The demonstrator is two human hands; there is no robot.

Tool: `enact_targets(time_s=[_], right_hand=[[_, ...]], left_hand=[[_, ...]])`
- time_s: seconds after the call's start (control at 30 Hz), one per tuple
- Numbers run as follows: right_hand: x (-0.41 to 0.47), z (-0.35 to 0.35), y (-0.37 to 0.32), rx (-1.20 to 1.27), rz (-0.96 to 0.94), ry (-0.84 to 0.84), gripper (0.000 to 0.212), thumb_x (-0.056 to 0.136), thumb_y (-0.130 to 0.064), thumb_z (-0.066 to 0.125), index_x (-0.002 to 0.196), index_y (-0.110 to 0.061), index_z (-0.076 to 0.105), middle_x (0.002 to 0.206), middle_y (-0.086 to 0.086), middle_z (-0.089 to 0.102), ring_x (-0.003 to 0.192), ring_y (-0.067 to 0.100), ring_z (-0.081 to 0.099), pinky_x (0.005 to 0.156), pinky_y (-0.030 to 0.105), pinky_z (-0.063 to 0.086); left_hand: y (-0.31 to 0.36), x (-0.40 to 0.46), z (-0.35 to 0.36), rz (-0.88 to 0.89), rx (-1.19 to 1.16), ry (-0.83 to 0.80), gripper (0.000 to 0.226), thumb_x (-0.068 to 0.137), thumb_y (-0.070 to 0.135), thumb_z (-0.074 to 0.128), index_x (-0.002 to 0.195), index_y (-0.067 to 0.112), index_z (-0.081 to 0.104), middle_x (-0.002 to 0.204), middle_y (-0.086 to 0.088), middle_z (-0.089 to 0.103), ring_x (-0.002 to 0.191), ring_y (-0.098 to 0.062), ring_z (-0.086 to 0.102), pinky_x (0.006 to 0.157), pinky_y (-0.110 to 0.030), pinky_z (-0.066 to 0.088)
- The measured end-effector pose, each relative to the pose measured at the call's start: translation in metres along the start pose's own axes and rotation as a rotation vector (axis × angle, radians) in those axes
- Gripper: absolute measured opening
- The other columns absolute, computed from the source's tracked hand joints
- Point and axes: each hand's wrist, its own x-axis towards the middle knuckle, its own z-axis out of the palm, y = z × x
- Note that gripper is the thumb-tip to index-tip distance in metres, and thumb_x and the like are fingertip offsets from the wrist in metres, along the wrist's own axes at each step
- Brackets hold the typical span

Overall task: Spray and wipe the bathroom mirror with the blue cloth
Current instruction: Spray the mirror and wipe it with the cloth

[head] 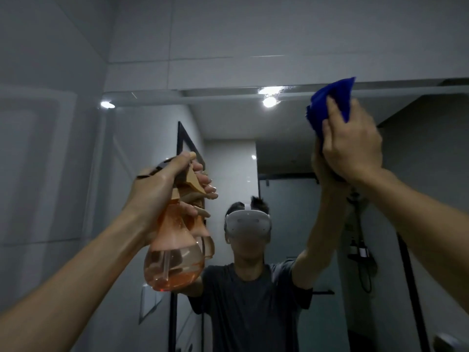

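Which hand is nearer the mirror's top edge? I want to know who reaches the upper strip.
Right. The right hand presses the blue cloth to the mirror just under its top edge; the left hand grips the spray bottle far lower.

The right hand (355,146) presses a bunched blue cloth (332,102) against the mirror (286,153) — near its top edge. The left hand (157,189) grips an orange spray bottle (175,260), raised towards the glass.

One view only, worn on the person's head, tilted up and forward, close to the mirror (279,153). The glass fills the frame's middle and right, its top edge high up, and the headset (247,222) shows reflected low-centre.
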Motion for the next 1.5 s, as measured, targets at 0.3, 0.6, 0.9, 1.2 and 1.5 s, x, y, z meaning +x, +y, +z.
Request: enact_targets(time_s=[0.3, 0.6, 0.9, 1.2, 1.5], right_hand=[[-0.004, 0.019, -0.097, 0.098, 0.136, 0.064, 0.053, 0.098, -0.021, 0.049, 0.148, -0.012, 0.036, 0.146, 0.025, 0.039, 0.133, 0.041, 0.040, 0.109, 0.053, 0.037], [-0.098, 0.016, -0.159, 0.110, -0.384, -0.150, 0.055, 0.094, -0.018, 0.057, 0.147, -0.014, 0.041, 0.153, 0.022, 0.035, 0.140, 0.039, 0.036, 0.114, 0.050, 0.034], [-0.103, 0.010, -0.162, 0.091, -0.322, -0.195, 0.056, 0.094, -0.017, 0.061, 0.147, -0.015, 0.043, 0.153, 0.022, 0.036, 0.139, 0.039, 0.038, 0.108, 0.049, 0.041], [-0.100, 0.020, -0.163, 0.087, -0.323, -0.125, 0.053, 0.094, -0.018, 0.062, 0.145, -0.013, 0.046, 0.150, 0.024, 0.039, 0.136, 0.040, 0.041, 0.109, 0.051, 0.040], [-0.021, 0.031, -0.201, 0.150, -0.156, -0.092, 0.053, 0.101, -0.029, 0.049, 0.150, -0.018, 0.033, 0.152, 0.019, 0.034, 0.141, 0.038, 0.033, 0.115, 0.053, 0.033]], left_hand=[[0.003, -0.009, -0.038, 0.032, 0.169, 0.081, 0.036, 0.093, 0.040, 0.059, 0.107, 0.008, 0.068, 0.092, -0.009, 0.078, 0.079, -0.021, 0.077, 0.045, -0.025, 0.056], [0.010, -0.023, -0.066, 0.027, 0.299, 0.214, 0.039, 0.094, 0.044, 0.059, 0.109, 0.009, 0.066, 0.098, -0.010, 0.076, 0.090, -0.024, 0.075, 0.047, -0.027, 0.058], [0.015, -0.041, -0.098, -0.003, 0.416, 0.419, 0.047, 0.090, 0.057, 0.058, 0.098, 0.011, 0.069, 0.086, -0.013, 0.076, 0.083, -0.028, 0.075, 0.051, -0.032, 0.053], [0.016, -0.047, -0.116, -0.014, 0.322, 0.464, 0.049, 0.089, 0.058, 0.059, 0.101, 0.011, 0.070, 0.089, -0.010, 0.077, 0.084, -0.026, 0.075, 0.058, -0.034, 0.054], [0.025, -0.041, -0.128, 0.006, 0.223, 0.283, 0.051, 0.090, 0.060, 0.053, 0.104, 0.014, 0.070, 0.094, -0.006, 0.078, 0.084, -0.021, 0.077, 0.058, -0.033, 0.056]])
